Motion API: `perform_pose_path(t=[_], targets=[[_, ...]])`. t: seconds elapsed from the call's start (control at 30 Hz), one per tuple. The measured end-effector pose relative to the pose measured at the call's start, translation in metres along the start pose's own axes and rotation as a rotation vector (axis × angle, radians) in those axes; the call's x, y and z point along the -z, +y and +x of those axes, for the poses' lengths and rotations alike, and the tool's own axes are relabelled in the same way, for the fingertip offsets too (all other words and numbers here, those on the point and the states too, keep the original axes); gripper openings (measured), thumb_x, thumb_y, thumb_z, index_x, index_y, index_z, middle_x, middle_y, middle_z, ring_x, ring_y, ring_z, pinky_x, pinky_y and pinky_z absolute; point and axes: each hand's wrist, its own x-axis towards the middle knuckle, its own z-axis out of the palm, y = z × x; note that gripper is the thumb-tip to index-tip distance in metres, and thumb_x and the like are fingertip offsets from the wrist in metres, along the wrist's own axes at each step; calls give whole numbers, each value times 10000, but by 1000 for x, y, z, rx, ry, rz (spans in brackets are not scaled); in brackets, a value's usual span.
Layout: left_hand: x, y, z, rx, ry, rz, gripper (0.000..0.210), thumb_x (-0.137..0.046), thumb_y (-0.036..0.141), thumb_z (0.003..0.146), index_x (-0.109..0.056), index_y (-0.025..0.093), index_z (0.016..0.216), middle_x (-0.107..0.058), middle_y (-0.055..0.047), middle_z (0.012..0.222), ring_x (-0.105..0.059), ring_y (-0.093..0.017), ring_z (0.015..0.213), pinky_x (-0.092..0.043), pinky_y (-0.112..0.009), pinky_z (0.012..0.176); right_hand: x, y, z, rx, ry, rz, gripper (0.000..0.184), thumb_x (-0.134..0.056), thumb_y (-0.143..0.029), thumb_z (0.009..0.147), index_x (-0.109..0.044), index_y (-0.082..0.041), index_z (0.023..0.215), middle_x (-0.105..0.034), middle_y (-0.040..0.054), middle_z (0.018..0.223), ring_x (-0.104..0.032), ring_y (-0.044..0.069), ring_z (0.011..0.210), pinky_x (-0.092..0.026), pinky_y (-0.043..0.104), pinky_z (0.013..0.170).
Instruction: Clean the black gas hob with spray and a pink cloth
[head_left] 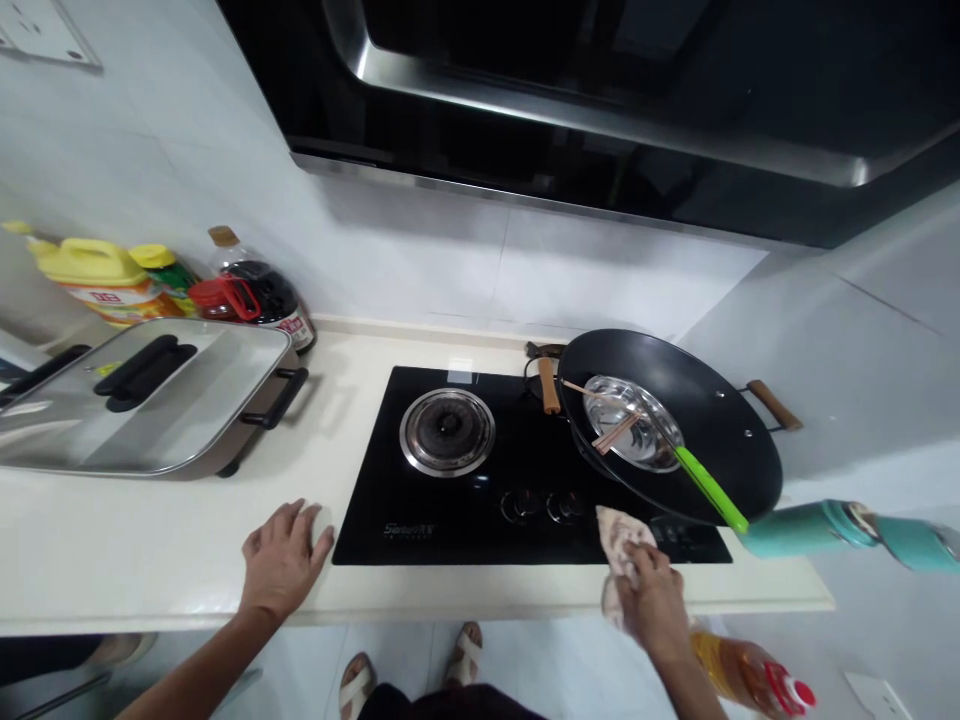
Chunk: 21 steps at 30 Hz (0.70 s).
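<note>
My left hand (283, 555) lies on the white countertop (187, 540), fingers spread, just left of the black gas stove (442, 520). In my right hand (656, 605) is a pale, patterned cloth (626, 540), gripped at the stove's front edge near the right end. Two control knobs (541, 506) sit left of the cloth. Behind it a black wok (697, 400) with wooden handles rests tilted on the right burner. Inside the wok are a shiny metal bowl (645, 455), chopsticks (619, 432) and a utensil with a green handle (711, 488). The left burner (447, 432) is bare.
A lidded electric pan (202, 400) stands on the left, with bottles (262, 290) and a yellow jug (97, 265) behind it. Above hangs a black range hood (562, 130). A turquoise bottle (810, 528) is right of the wok; an oil bottle (742, 670) is below the counter's edge.
</note>
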Motion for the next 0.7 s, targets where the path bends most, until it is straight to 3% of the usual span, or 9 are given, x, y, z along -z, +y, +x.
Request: perform_pose_path(t=[0.07, 0.13, 0.23, 0.33, 0.47, 0.57, 0.7], targets=[[1, 1, 0, 8, -13, -2, 558, -373, 491, 989, -661, 148, 1322, -593, -209, 1464, -496, -373, 1404, -379, -593, 1136, 8, 26, 20, -1, 50, 86, 362, -520, -359, 856, -687, -218, 1145, -651, 154, 1220, -635, 324, 1073, -510, 486, 947], [3, 2, 1, 25, -40, 0, 565, -363, 496, 988, -657, 156, 1330, -587, -204, 1476, -486, -371, 1416, -370, -594, 1150, 11, 30, 41, 63, 98, 169, 338, -533, -366, 845, -684, -223, 1111, -679, 138, 1188, -637, 314, 1074, -504, 484, 973], [8, 5, 2, 46, -83, 6, 584, -332, 501, 990, -643, 161, 1349, -573, -194, 1500, -468, -360, 1436, -355, -584, 1172, 4, -1, 73, 192, 113, 217, 382, -522, -325, 872, -702, -226, 1193, -684, 129, 1293, -602, 309, 1196, -478, 477, 1047], [14, 9, 3, 61, -102, 12, 576, -331, 493, 988, -636, 165, 1352, -560, -187, 1521, -457, -349, 1451, -349, -572, 1183, -8, -46, 99, 228, -27, 142, 519, -530, -213, 848, -690, -280, 1338, -633, 83, 1449, -568, 289, 1270, -467, 456, 1074], [17, 12, 5, 69, -102, 6, 540, -366, 471, 985, -638, 164, 1336, -554, -202, 1523, -483, -369, 1427, -362, -589, 1164, -17, -66, 100, 211, -72, 7, 662, -570, -126, 820, -625, -315, 1453, -562, 70, 1538, -535, 285, 1303, -434, 449, 1102], [17, 13, 7, 64, -94, 6, 524, -381, 459, 984, -628, 162, 1339, -556, -206, 1513, -492, -381, 1414, -375, -599, 1144, -13, -40, 78, 158, -29, -49, 565, -547, -190, 909, -616, -292, 1461, -552, 113, 1524, -546, 296, 1262, -438, 455, 1069], [18, 17, 8, 94, -113, 26, 520, -331, 466, 1004, -596, 187, 1354, -539, -169, 1529, -475, -343, 1425, -361, -561, 1162, 13, 27, 60, -82, -5, -197, 500, -467, -256, 979, -599, -214, 1459, -551, 184, 1484, -541, 318, 1306, -413, 479, 1078]])
